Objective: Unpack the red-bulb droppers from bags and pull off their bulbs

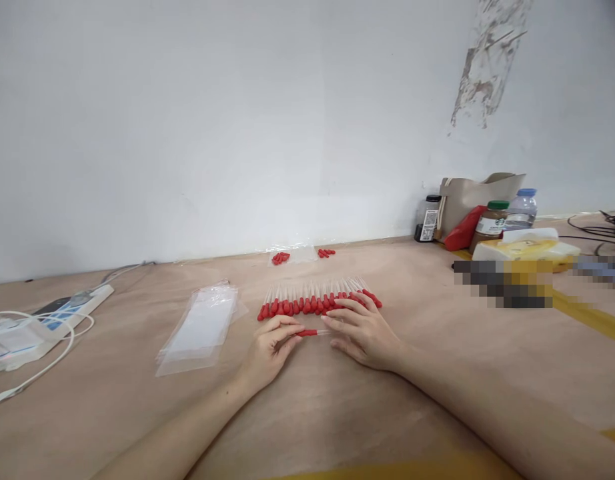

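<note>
A row of several clear droppers with red rubber bulbs [317, 299] lies side by side on the wooden table [337, 413]. Just in front of it, one single dropper [312, 332] lies crosswise between my hands. My left hand [270, 350] pinches its red bulb end with curled fingers. My right hand [363, 330] holds the clear tube end with its fingertips, the other fingers resting near the row. A stack of clear plastic bags [202, 328] lies to the left of my left hand.
More red-bulbed droppers on clear plastic [300, 255] lie by the wall. A power strip with white cables [42, 323] sits at far left. Bottles, jars, a paper bag [480, 200] and a tissue pack [530, 245] stand at the right.
</note>
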`<state>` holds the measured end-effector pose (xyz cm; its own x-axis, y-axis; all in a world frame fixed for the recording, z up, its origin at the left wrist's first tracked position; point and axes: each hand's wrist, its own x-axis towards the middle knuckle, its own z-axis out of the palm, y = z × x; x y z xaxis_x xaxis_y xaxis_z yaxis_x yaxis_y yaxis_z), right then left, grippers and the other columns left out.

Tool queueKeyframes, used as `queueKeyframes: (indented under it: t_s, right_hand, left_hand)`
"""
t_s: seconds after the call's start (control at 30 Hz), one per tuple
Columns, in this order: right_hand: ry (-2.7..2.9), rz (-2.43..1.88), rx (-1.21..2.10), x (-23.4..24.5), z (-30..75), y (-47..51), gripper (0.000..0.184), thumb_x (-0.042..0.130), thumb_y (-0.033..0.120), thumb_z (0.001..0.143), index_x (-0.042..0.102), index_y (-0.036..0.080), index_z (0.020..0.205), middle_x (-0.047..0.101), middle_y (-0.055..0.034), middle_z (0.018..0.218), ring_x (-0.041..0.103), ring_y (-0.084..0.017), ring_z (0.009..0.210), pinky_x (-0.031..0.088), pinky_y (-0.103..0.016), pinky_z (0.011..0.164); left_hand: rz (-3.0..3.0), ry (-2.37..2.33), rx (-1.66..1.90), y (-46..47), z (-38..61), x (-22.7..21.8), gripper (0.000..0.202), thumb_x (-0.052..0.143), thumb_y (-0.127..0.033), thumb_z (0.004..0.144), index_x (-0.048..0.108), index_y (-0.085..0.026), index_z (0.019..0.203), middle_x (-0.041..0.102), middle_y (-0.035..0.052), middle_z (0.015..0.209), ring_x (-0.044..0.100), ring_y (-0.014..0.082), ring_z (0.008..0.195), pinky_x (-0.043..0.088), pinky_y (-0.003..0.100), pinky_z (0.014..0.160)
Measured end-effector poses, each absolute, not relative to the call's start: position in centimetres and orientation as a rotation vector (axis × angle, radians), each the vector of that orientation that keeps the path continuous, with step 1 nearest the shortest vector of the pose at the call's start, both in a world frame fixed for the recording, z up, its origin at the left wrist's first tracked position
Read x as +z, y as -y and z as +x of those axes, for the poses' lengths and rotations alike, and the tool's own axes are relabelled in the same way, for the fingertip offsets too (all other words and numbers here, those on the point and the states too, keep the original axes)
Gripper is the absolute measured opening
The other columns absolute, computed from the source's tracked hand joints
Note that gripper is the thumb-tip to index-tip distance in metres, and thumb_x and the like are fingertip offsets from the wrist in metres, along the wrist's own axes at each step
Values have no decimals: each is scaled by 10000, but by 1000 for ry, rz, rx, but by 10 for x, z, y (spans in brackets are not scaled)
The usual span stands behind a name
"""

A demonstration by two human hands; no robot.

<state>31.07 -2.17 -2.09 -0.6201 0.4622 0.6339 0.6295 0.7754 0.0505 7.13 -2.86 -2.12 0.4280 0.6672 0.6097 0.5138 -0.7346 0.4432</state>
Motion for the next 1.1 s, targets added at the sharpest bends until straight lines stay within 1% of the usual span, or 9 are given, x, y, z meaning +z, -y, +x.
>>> queueKeyframes:
  t_s: [0.17,0.33,0.43,0.5,0.57,0.67,0.8,0.97,1.1]
  right_hand:
    - [2355,-786,-379,-21,308,23,358,473,384,833,527,241,1156,601,-75,1102,442,-228,1125,216,-483,981]
    - [2299,-761,-384,-25,307,21,219,470,311,847,613,252,1001,635,-36,1037,466,-208,1107,217,-472,994]
    - [2272,-741,-381,-27,305,20,192,479,280,841,624,242,961,657,-28,966,492,-195,1070,234,-458,997]
    - [2258,-723,-389,-27,304,21,181,480,263,838,627,236,940,666,-24,933,505,-190,1048,231,-459,1002]
    - [2251,-698,-406,-26,302,22,175,488,255,832,624,241,940,669,-14,928,513,-187,1034,221,-466,1009]
    - [2245,-659,-433,-26,301,23,196,495,237,826,604,246,989,671,-4,932,519,-179,1021,210,-471,1018]
    - [2241,-609,-477,-30,299,22,269,495,243,831,547,219,1094,681,-22,887,547,-154,969,230,-455,1020]
    - [2267,-555,-491,-34,301,18,196,497,220,825,584,233,1001,681,-3,786,556,-138,939,248,-438,1015]
    - [2305,-530,-476,-34,303,19,185,463,192,837,587,232,968,661,10,701,562,-132,913,232,-436,1022]
  left_hand:
    - [2533,-979,1218,31,72,-21,198,503,-222,831,637,-220,976,602,59,924,566,152,849,483,306,750]
    - [2593,-969,1211,34,75,-17,197,490,-206,836,643,-211,960,619,58,902,584,143,835,491,291,742]
    - [2713,-977,1162,33,78,-18,232,516,-247,821,614,-217,1028,611,79,1037,555,187,991,438,381,875]
    - [2823,-1027,1118,32,80,-19,300,559,-299,791,585,-231,1082,565,86,1156,464,236,1133,327,480,969]
    - [2901,-1082,1082,31,83,-19,312,566,-321,786,581,-244,1088,547,77,1194,401,259,1194,250,529,997]
    - [2962,-1073,1056,31,86,-20,242,518,-276,824,599,-245,1050,596,57,1133,428,240,1180,226,521,1011]
    - [3020,-1027,1069,32,86,-20,238,487,-242,845,589,-225,1060,642,56,1055,461,226,1155,205,519,1020]
    - [3109,-995,1056,33,83,-20,225,495,-235,840,594,-216,1042,640,60,1060,460,238,1155,170,540,1024]
    - [3165,-940,1044,36,82,-18,175,514,-201,826,615,-219,969,652,26,1039,470,234,1146,130,535,1040]
